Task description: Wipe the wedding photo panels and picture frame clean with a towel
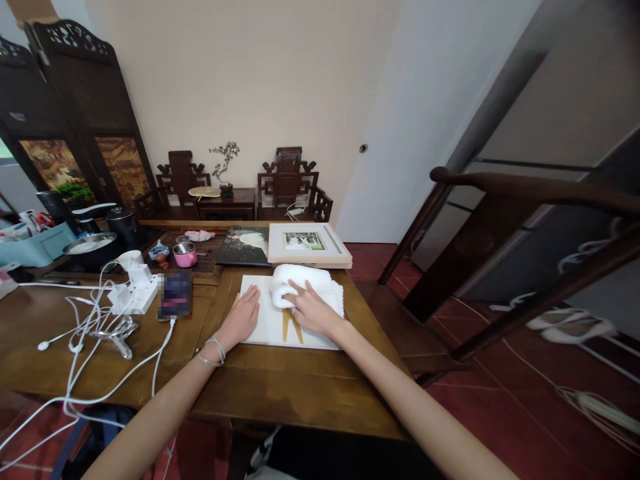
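A white rectangular panel [267, 325] lies flat on the brown wooden table [240, 393]. My left hand [242, 316] rests flat on its left edge, fingers stretched out, with a bracelet at the wrist. On the panel's right half sits a folded white towel [300, 272], which my right hand [314, 308] grips and presses down. A gold shape [291, 328] with two legs shows on the panel below the towel; its upper part is covered.
Behind the panel are a white-framed picture [310, 243] and a dark picture [243, 245]. Left stand a power strip [135, 293] with tangled white cables, a phone [175, 295] and a pink cup [185, 255]. A wooden chair [465, 247] stands at the right.
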Demonstrator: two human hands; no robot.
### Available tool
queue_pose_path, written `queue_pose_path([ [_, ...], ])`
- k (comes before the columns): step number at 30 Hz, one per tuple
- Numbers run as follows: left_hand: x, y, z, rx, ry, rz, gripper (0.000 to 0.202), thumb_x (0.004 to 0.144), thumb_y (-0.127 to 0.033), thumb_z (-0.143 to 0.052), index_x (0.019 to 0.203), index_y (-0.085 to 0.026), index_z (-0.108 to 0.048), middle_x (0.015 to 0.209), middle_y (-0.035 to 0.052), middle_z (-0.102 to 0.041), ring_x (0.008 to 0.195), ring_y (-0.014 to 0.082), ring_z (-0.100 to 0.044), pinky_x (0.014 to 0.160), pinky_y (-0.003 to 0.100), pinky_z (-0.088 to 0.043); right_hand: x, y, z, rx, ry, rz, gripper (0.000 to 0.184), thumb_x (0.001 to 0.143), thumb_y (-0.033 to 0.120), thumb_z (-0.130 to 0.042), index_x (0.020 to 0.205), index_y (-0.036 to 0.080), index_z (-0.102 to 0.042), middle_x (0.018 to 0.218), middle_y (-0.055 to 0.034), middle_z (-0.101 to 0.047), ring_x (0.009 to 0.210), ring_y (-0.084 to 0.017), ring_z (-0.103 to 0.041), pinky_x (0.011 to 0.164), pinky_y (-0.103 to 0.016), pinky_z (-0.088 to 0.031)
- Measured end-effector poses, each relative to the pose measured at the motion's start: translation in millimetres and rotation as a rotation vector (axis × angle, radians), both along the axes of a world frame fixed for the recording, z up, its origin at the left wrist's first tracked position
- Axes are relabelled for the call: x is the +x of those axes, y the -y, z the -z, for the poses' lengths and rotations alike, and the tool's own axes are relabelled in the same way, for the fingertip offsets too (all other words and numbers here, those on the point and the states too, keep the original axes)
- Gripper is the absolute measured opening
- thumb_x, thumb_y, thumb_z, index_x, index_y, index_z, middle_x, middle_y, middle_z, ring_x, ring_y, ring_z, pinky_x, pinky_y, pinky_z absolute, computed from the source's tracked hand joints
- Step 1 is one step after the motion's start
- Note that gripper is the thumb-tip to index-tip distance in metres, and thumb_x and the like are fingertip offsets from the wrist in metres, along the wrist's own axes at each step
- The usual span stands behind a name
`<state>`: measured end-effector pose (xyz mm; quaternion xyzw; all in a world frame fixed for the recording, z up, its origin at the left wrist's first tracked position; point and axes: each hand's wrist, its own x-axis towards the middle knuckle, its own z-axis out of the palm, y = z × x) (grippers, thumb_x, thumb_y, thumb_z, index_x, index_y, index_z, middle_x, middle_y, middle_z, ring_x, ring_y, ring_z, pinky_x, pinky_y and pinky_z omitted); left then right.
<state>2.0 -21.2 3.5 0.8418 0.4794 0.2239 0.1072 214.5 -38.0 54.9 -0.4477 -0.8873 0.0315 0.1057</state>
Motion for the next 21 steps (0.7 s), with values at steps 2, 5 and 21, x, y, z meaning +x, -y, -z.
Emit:
queue_pose_path([
  [2, 0.4, -0.2, 0.2, 0.001, -0.002, 0.001, 0.045, 0.093, -0.021, -0.025, 0.135, -0.010, -0.038, 0.144, 0.0155, -0.034, 0.137, 0.0227, -0.026, 0.110, 0.049, -0.022, -2.0, 9.5, 0.4, 0.023, 0.036, -0.020, 0.041, 0.075, 0.007, -0.043, 0.114, 0.008, -0.058, 0.139, -0.0222, -0.040, 0.136, -0.032, -0.021, 0.106, -0.059, -0.016],
  [5, 1.1, -0.3, 1.1, 0.014, 0.001, -0.001, 0.044, 0.093, -0.020, -0.026, 0.134, -0.010, -0.038, 0.144, 0.0154, -0.034, 0.136, 0.0232, -0.027, 0.110, 0.050, -0.022, -0.6, 41.4, -1.2, 0.012, 0.056, -0.068, 0.041, 0.073, 0.006, -0.044, 0.111, 0.009, -0.060, 0.142, -0.0215, -0.036, 0.137, -0.031, -0.017, 0.108, -0.057, -0.013],
  [21, 2.3, 1.4, -1.8, 0.008, -0.005, -0.005, 0.044, 0.092, -0.017, -0.027, 0.133, -0.010, -0.039, 0.144, 0.0160, -0.035, 0.136, 0.0234, -0.027, 0.110, 0.050, -0.023, -4.2, 47.2, -21.9, -0.071, 0.038, -0.093, 0.041, 0.074, 0.005, -0.042, 0.110, 0.010, -0.060, 0.125, -0.0206, -0.055, 0.134, -0.025, -0.029, 0.108, -0.048, -0.023],
])
